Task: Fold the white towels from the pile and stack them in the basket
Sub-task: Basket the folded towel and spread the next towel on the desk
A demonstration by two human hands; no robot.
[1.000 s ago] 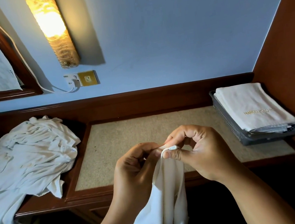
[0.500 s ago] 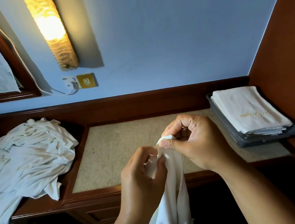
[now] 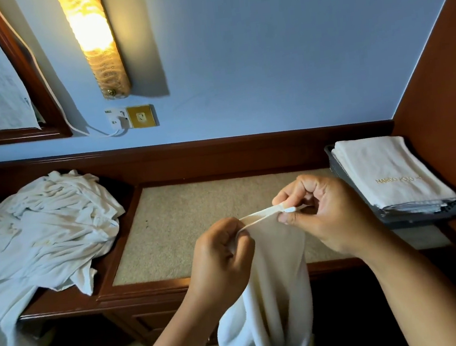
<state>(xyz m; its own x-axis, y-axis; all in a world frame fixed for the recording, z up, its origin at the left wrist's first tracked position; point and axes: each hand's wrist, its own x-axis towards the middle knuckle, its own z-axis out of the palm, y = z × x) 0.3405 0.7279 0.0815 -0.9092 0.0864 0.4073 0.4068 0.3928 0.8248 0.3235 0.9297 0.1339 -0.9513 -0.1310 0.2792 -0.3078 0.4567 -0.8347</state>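
Tension counts now: the left hand point(image 3: 220, 262) and right hand point(image 3: 325, 213) each pinch the top hem of the limp white cloth towel point(image 3: 277, 295) hanging before the brown wooden desk point(image 3: 186, 220), so I'd slide them apart to its corners, edge taut.

Both hands are raised in front of me on the near side, close together but not touching. My left hand point(image 3: 220, 262) is lower and to the left, back of the hand toward me, fingers curled, gripping the towel point(image 3: 281, 286) at its top edge. My right hand point(image 3: 326, 214) is higher and to the right; thumb and forefinger pinch the same edge, other fingers curled in. Left forearm point(image 3: 177, 340) rises from the near edge, right forearm point(image 3: 422, 293) from the near right. Both are bare.
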